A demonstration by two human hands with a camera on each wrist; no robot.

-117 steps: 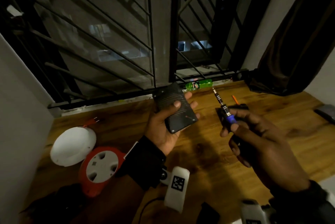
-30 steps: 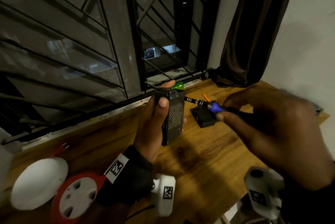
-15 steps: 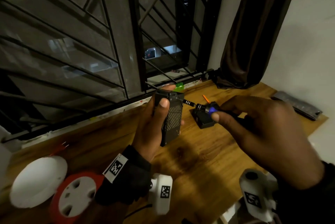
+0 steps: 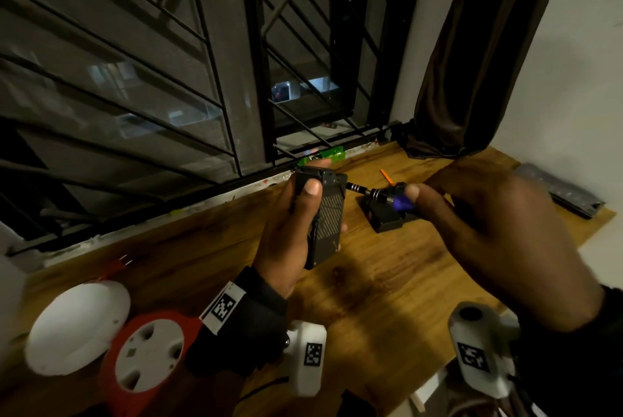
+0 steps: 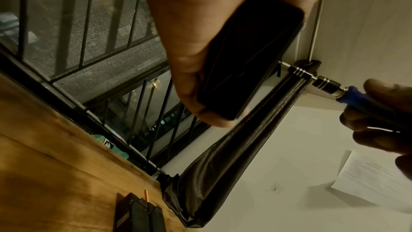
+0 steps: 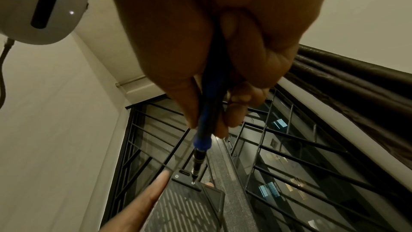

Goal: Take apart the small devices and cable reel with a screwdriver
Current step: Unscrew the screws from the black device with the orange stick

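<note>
My left hand (image 4: 290,234) grips a black ribbed box-shaped device (image 4: 328,217) upright above the wooden table, thumb on its front; the same device (image 5: 247,55) fills the left wrist view. My right hand (image 4: 478,224) pinches a blue-handled screwdriver (image 4: 387,197), held level. Its bit (image 6: 193,179) sits on a small screw at the device's (image 6: 185,205) top end, with a second screw beside it. The red cable reel (image 4: 148,356) with its white face lies at the lower left, next to a white round device (image 4: 77,329).
A second black device (image 4: 387,214) lies on the table (image 4: 371,281) under the screwdriver. A green bottle (image 4: 323,155) and an orange stick (image 4: 386,176) lie by the barred window. A dark curtain (image 4: 472,79) hangs at right, a grey flat case (image 4: 559,190) near the table's right edge.
Earlier the device lay flat in my left palm with the screwdriver held apart. The device now stands on end and the bit has come in from the right onto its top screw.
</note>
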